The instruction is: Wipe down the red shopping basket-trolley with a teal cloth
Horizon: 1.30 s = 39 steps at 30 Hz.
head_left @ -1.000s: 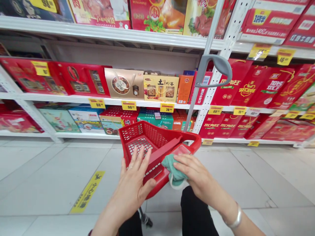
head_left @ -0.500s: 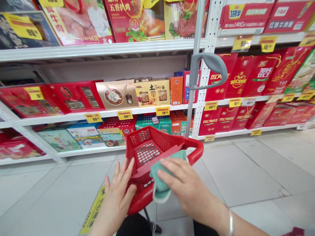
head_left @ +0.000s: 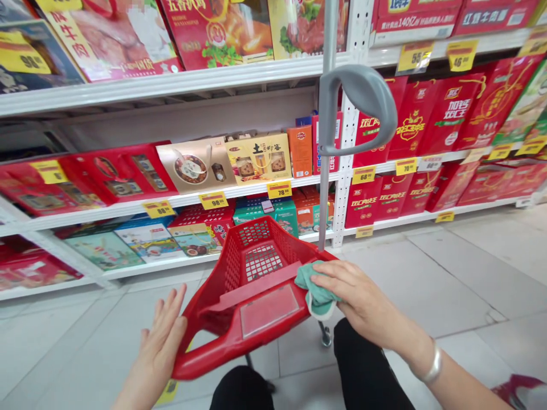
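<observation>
Shelf tag 78 above red cart, right hand on cloth

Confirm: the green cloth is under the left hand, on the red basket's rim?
No: the head view shows the green cloth under the right hand, not the left. It is on the rim of the red basket, as stated; the left hand is open.

The left hand stands open, its fingers spread and pointing upward. The right hand lies palm-down and slightly curled, its bare forearm reaching in from the lower right.
</observation>
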Each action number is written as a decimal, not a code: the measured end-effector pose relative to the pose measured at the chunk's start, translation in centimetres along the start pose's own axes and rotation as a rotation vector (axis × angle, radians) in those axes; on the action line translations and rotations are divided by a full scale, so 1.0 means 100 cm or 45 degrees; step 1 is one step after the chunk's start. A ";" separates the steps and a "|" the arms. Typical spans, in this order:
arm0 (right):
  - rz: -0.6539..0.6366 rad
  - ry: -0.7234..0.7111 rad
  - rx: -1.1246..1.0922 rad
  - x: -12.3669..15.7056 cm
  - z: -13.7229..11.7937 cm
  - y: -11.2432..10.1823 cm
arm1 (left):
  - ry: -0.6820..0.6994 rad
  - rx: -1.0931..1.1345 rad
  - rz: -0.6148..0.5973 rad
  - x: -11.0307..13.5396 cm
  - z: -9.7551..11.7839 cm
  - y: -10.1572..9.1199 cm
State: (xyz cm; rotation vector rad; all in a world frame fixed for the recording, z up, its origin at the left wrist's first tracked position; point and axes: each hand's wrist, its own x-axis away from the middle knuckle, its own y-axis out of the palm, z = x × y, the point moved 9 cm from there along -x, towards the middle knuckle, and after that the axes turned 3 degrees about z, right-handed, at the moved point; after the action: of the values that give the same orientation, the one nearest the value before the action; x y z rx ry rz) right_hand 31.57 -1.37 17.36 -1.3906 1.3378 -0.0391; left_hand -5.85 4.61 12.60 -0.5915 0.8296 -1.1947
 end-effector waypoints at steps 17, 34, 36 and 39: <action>-0.081 -0.097 -0.202 -0.014 -0.069 0.043 | 0.197 -0.183 0.343 -0.014 0.057 -0.018; 0.226 0.152 -0.255 0.004 0.021 0.014 | 0.834 -0.642 0.083 0.023 0.112 0.045; 0.309 0.189 -0.241 -0.006 0.033 0.017 | 0.762 -0.664 0.064 0.022 0.098 0.039; 0.292 0.160 -0.327 -0.030 0.028 0.049 | 0.701 -0.658 0.138 0.028 0.091 0.033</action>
State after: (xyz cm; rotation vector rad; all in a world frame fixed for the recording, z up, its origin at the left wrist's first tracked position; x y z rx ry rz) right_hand 29.19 4.00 14.83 -1.4563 1.6455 0.2084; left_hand 3.84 2.58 14.60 -0.6271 1.6471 -1.0538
